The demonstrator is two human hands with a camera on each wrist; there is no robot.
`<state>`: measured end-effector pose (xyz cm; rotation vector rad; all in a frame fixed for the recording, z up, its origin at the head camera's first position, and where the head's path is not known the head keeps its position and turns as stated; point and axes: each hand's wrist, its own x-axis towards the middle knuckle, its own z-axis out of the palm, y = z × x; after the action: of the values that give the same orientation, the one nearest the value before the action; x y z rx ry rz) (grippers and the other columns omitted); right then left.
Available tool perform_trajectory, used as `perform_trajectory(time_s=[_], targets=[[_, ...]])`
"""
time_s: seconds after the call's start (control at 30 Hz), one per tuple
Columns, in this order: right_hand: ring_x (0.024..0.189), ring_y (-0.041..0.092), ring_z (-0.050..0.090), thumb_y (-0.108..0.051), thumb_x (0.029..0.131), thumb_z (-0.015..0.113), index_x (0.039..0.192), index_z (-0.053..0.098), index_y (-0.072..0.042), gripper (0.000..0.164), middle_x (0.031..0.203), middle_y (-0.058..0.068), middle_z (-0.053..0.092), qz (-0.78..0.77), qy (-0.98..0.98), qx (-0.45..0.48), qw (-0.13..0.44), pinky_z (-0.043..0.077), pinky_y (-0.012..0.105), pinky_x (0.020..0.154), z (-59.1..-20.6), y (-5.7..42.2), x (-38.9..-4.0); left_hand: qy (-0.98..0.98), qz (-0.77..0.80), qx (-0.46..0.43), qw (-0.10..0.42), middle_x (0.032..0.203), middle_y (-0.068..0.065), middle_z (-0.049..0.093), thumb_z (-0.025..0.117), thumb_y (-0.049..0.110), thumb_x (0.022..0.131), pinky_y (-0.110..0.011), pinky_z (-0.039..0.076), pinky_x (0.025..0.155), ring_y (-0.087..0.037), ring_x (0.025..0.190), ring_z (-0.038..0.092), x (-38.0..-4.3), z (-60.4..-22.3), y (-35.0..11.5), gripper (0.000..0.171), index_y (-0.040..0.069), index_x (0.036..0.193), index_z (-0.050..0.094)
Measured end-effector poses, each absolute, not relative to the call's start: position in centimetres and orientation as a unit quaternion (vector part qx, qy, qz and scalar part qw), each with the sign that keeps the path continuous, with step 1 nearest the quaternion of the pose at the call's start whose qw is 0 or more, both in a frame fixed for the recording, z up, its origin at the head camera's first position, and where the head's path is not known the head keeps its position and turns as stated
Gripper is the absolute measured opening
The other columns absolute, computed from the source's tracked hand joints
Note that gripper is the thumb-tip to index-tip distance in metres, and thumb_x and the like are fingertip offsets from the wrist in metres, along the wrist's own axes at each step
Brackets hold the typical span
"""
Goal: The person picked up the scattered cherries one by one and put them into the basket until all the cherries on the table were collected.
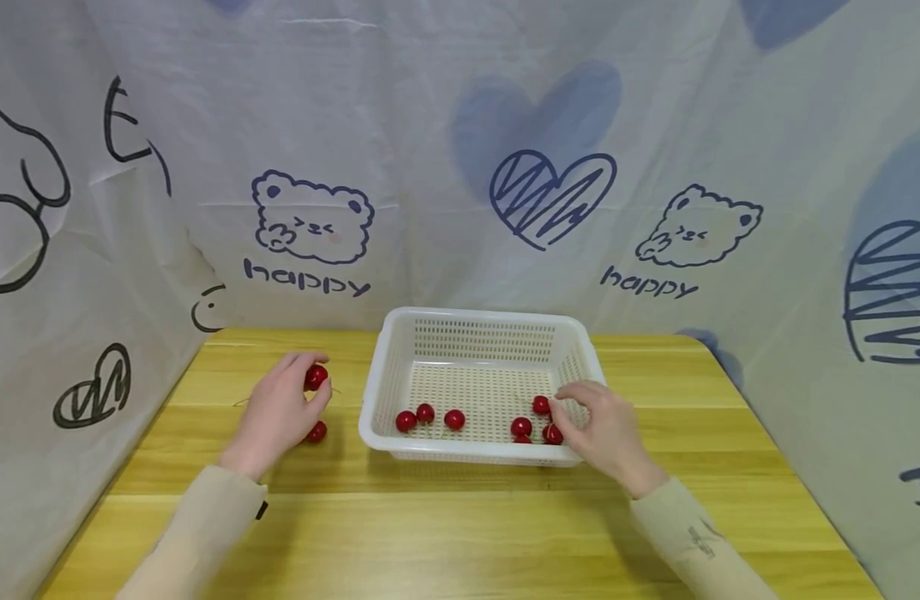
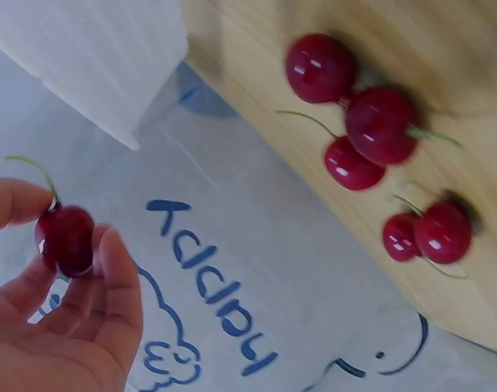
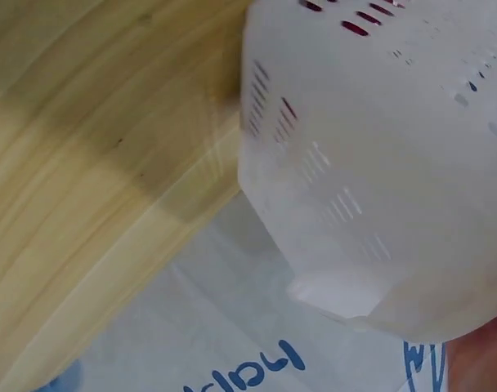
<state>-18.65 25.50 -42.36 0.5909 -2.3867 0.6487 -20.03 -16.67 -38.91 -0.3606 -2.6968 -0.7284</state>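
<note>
My left hand (image 1: 276,410) is over the left part of the table and pinches a red cherry (image 2: 67,242) between thumb and fingertips. Its green stem points up past the thumb in the left wrist view. Below that hand another cherry (image 1: 317,432) lies on the wood. My right hand (image 1: 606,425) reaches over the front right corner of a white plastic basket (image 1: 484,315), thumb and forefinger bent right beside a cherry (image 1: 541,405) inside. I cannot tell whether those fingers hold anything. The right wrist view shows mostly the basket's outer wall (image 3: 379,188).
Several cherries (image 2: 382,125) with stems lie on the wooden table (image 1: 460,533) left of the basket. Inside the basket, cherries (image 1: 454,419) sit at front left and front right. A printed cloth (image 1: 430,167) hangs behind the table and along both sides.
</note>
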Motion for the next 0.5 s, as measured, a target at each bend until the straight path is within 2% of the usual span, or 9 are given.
perform_trajectory(time_s=[0.1, 0.23, 0.37, 0.5], targets=[[0.105, 0.038, 0.054, -0.014, 0.076, 0.07, 0.097, 0.067, -0.001, 0.025, 0.113, 0.021, 0.062, 0.254, -0.898, 0.148, 0.328, 0.045, 0.053, 0.087, -42.1, 25.9, -19.2, -0.934, -0.269, -0.137, 0.189, 0.116, -0.017, 0.056, 0.059, 0.016, 0.09, -0.048, 0.052, 0.077, -0.031, 0.092, 0.058, -20.2, -38.7, -15.6, 0.032, 0.003, 0.12, 0.056], [0.115, 0.046, 0.039, -0.015, 0.071, 0.074, 0.122, 0.053, 0.003, 0.057, 0.129, 0.03, 0.045, 0.255, -0.924, 0.069, 0.275, 0.035, 0.061, 0.092, -41.9, 26.7, -19.8, -0.925, -0.276, -0.15, 0.215, 0.115, -0.015, 0.057, 0.06, 0.016, 0.09, -0.045, 0.053, 0.073, -0.028, 0.087, 0.059, -20.5, -38.5, -14.2, 0.035, 0.005, 0.122, 0.055], [0.11, 0.045, 0.043, -0.018, 0.072, 0.075, 0.141, 0.032, 0.002, 0.083, 0.131, 0.03, 0.04, 0.261, -0.948, 0.015, 0.184, 0.042, 0.061, 0.084, -41.8, 27.0, -20.2, -0.919, -0.285, -0.165, 0.218, 0.113, -0.013, 0.057, 0.061, 0.015, 0.089, -0.04, 0.053, 0.069, -0.024, 0.083, 0.058, -20.8, -38.5, -12.5, 0.037, 0.005, 0.123, 0.054], [0.099, 0.043, 0.052, -0.018, 0.072, 0.073, 0.148, 0.016, -0.001, 0.096, 0.13, 0.029, 0.04, 0.285, -0.952, -0.02, 0.112, 0.05, 0.057, 0.072, -41.8, 27.0, -20.6, -0.915, -0.294, -0.175, 0.213, 0.113, -0.012, 0.057, 0.063, 0.015, 0.087, -0.04, 0.054, 0.071, -0.024, 0.085, 0.058, -20.9, -38.6, -11.0, 0.038, 0.005, 0.123, 0.054]])
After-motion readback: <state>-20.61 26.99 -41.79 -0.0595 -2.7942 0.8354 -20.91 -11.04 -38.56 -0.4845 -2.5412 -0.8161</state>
